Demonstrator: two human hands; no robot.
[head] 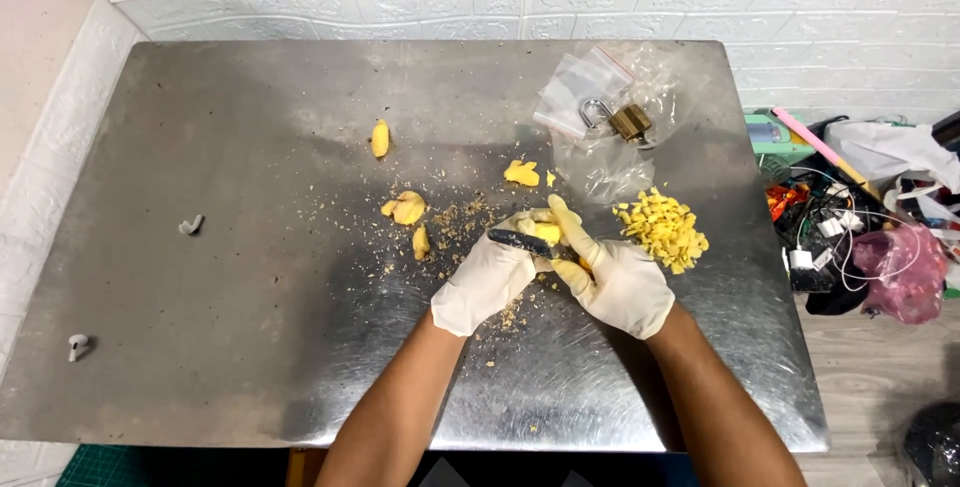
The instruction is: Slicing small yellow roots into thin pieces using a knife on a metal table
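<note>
Holding a yellow ginger piece (545, 231) at the middle of the steel bench (250, 347), the gloved left hand (490, 277) closes around a dark knife (520, 242), and the right hand (620, 282) grips the piece beside a pile of cut bits (665, 229).

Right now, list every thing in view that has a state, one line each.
Left hand: gloved, gripping a dark knife.
Right hand: gloved, holding a yellow piece against the blade.
Yellow pile: chopped small, heaped right of the hands.
Yellow chunks: uncut, scattered on the metal table.
Padlock: brass; open or locked cannot be told, lying on clear plastic bags.
</note>
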